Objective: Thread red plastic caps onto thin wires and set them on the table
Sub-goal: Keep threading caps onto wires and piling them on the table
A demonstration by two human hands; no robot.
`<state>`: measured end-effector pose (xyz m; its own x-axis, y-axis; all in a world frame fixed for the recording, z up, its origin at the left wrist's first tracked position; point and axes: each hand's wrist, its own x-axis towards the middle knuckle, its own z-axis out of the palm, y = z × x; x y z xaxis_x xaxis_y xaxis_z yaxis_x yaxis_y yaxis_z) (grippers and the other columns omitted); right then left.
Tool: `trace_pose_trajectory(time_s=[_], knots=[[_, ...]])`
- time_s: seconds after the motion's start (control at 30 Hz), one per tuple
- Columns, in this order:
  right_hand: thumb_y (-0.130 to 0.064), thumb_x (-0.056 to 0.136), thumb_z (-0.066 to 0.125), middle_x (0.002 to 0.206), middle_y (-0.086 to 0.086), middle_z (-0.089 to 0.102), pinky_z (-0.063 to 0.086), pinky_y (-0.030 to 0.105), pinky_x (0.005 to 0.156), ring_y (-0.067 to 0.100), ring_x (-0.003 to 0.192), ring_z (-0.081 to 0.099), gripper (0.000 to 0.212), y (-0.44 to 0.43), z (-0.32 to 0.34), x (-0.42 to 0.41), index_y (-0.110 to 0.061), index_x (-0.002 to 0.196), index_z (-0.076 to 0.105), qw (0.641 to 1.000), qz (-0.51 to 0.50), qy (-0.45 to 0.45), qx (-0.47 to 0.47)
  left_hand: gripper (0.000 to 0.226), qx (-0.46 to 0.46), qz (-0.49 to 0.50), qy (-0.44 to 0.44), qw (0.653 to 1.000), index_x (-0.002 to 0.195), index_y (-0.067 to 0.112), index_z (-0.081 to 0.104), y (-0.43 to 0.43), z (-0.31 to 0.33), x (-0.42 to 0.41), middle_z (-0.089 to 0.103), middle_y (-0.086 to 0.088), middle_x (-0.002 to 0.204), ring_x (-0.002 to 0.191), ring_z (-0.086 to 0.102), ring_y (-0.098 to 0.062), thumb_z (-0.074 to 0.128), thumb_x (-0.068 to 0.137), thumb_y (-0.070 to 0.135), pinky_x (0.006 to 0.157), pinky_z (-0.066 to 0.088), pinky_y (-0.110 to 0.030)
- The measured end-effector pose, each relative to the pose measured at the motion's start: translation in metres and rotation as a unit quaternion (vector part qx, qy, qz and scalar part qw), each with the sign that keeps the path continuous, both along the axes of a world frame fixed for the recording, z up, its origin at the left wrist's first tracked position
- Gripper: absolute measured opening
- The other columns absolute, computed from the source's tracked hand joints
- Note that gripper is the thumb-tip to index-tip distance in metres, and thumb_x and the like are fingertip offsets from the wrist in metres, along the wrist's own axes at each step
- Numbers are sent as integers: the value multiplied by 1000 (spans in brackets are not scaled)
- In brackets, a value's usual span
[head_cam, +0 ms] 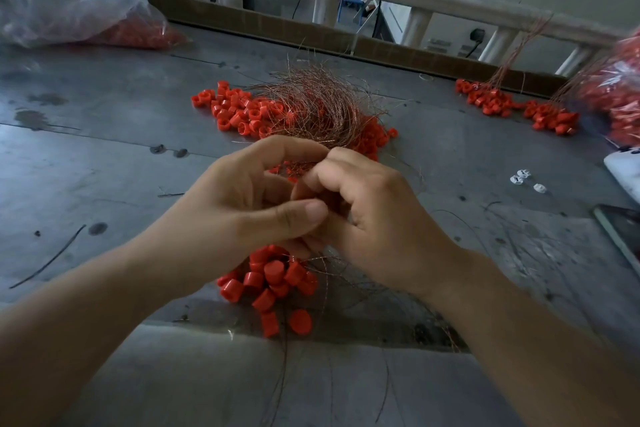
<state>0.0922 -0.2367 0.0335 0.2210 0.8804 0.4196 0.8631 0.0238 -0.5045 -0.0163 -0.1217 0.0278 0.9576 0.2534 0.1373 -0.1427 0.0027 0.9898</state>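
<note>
While left hand (249, 198) and right hand (367, 215) pinch thin wires (296, 166), three red cap clusters (239, 113) — two plastic bags (69, 10).

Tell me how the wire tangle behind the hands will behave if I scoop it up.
Probably floppy and springy: the wire tangle is thin strands looping loosely in all directions. Likely light for its bulk, but it may snag and drag things along, since caps lie among its strands and stray ends stick out.
</note>
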Motion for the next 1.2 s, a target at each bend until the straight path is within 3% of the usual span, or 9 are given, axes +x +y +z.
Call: trace_pose_trajectory(time_s=[0.13, 0.23, 0.3, 0.43, 0.5, 0.67, 0.83, 1.0, 1.2], knots=[[-14, 68, 76, 77, -6, 49, 43, 19, 62, 7, 68, 49, 21, 2, -3, 2, -7, 85, 65, 999, 0, 16, 29, 31, -27, 29, 11, 999, 92, 22, 69, 2, 1, 2, 69, -17, 77, 65, 68, -26, 77, 62, 16, 54, 55, -24], [-31, 66, 75, 85, -5, 59, 47, 16, 67, 5, 76, 57, 39, 3, -1, 4, -12, 99, 64, 996, -3, 84, 23, 34, -39, 48, 8, 998, 89, 21, 71, 7, 4, 2, 70, -13, 74, 63, 68, -23, 78, 59, 7, 52, 54, -23], [-37, 73, 68, 85, -8, 63, 47, 14, 67, 4, 78, 60, 33, 3, 2, 7, -14, 96, 65, 991, -10, 131, 6, 30, -83, 59, -9, 995, 92, 17, 71, 13, 5, 1, 70, -12, 72, 60, 67, -20, 66, 62, 11, 48, 52, -22], [-15, 81, 66, 69, -16, 59, 42, 9, 59, -4, 65, 57, 4, 1, 3, 14, -13, 83, 68, 989, -27, 145, -19, 32, -124, 64, -34, 990, 96, 12, 65, 18, 5, 0, 70, -12, 71, 59, 67, -20, 58, 65, 8, 49, 52, -22], [-10, 81, 67, 70, -17, 59, 39, 5, 59, -9, 66, 55, 7, 0, 3, 15, -17, 79, 66, 990, -33, 133, -29, 33, -128, 62, -38, 989, 94, 12, 65, 18, 5, 0, 70, -11, 71, 57, 67, -20, 55, 64, 3, 49, 52, -21], [-15, 80, 68, 74, -10, 59, 42, 10, 63, 2, 72, 55, 24, -3, 9, 21, -34, 69, 58, 993, -74, 89, -26, 36, -52, 124, -29, 991, 79, 13, 70, 20, 6, -1, 66, -4, 68, 51, 62, -19, 48, 56, -2, 41, 45, -20], [-15, 79, 70, 68, -16, 54, 40, 6, 63, -5, 70, 53, 24, -3, 9, 19, -32, 67, 59, 992, -56, 67, -93, 31, 57, 160, 44, 985, 66, 17, 72, 21, 5, 1, 59, -1, 53, 49, 63, -19, 49, 50, 2, 38, 44, -20], [-19, 81, 68, 72, -17, 56, 40, 4, 65, -3, 79, 53, 11, -4, 6, 19, -27, 74, 66, 984, -49, 45, -163, 37, 63, 254, 61, 963, 56, 15, 68, 35, 2, 3, 61, -3, 48, 50, 64, -16, 50, 72, -13, 38, 44, -16], [-28, 82, 66, 73, -16, 61, 37, 0, 65, -10, 79, 52, 7, -6, 4, 20, -22, 80, 69, 974, -43, 42, -217, 30, 98, 356, 72, 927, 66, 17, 64, 50, -7, 13, 63, 2, 58, 52, 62, -7, 56, 76, -9, 38, 42, -12]])
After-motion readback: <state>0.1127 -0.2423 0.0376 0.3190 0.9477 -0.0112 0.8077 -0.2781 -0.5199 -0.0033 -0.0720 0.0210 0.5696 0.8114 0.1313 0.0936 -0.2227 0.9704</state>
